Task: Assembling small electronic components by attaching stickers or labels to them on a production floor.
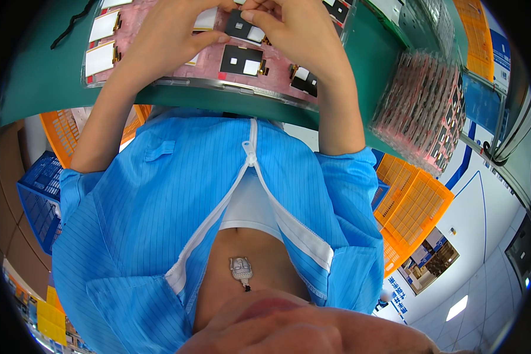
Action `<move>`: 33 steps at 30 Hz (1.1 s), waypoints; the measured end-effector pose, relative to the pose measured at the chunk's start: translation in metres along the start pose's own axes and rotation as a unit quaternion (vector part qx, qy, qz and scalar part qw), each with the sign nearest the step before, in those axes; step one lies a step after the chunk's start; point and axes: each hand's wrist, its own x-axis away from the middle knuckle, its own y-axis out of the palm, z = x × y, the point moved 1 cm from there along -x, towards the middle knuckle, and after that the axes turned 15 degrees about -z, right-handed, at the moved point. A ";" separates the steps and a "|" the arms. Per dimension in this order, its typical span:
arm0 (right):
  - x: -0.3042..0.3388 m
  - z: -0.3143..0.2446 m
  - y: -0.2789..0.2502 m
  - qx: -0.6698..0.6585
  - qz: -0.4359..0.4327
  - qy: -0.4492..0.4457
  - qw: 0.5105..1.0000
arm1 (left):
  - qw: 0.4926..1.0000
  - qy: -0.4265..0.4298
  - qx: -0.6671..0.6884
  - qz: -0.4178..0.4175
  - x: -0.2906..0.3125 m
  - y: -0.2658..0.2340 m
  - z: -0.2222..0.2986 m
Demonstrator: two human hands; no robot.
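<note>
A clear tray with a pink base [189, 75] lies on the green table, holding several flat modules. Some show white faces, like this white panel [102, 58]; others are black with white squares, like this black panel [242, 60]. Over another black panel [236, 25] both my hands meet. My left hand [180, 26] has its thumb stretched toward that panel's left edge, apart from the fingers, which reach the picture's upper edge. My right hand [292, 29] has its fingertips pinched together above the panel; whatever is between them is too small to make out.
A tall stack of clear trays with pink contents [419, 109] stands on the table at the right. A black cord [71, 26] lies at the far left. Orange crates [416, 206] and a blue crate [40, 197] are below the table's level. A green-edged rack [389, 23] is at the back right.
</note>
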 end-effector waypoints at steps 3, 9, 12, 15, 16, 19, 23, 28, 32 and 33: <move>0.001 0.000 0.001 -0.010 0.001 0.015 1.000 | 1.000 0.004 0.003 -0.003 0.000 0.000 0.000; 0.001 -0.007 -0.001 -0.014 0.000 0.025 1.000 | 1.000 0.004 0.002 -0.008 0.000 -0.002 0.000; 0.001 -0.007 -0.001 -0.009 0.004 0.039 0.999 | 1.000 0.005 0.000 -0.009 0.000 -0.003 0.000; 0.002 -0.005 0.000 -0.006 0.012 0.030 0.999 | 1.000 0.002 -0.002 -0.011 -0.001 -0.003 0.002; 0.003 -0.004 0.000 -0.002 0.016 0.018 1.000 | 1.000 -0.001 -0.003 -0.011 -0.001 -0.003 0.002; 0.002 -0.003 0.001 0.003 0.017 0.009 1.000 | 1.000 0.004 -0.005 -0.007 0.000 -0.001 0.000; 0.002 0.001 0.003 0.013 0.014 -0.003 1.000 | 0.999 -0.023 0.018 -0.018 -0.005 0.006 0.001; 0.006 0.004 0.006 0.023 0.038 -0.009 0.999 | 0.993 -0.037 0.071 -0.082 -0.012 -0.032 0.033; 0.003 -0.010 0.005 0.037 0.043 -0.005 0.998 | 0.869 0.305 0.348 0.173 -0.016 -0.003 0.007; 0.006 -0.008 0.003 0.039 0.048 0.002 0.998 | 0.961 0.139 0.232 0.053 -0.017 -0.020 0.023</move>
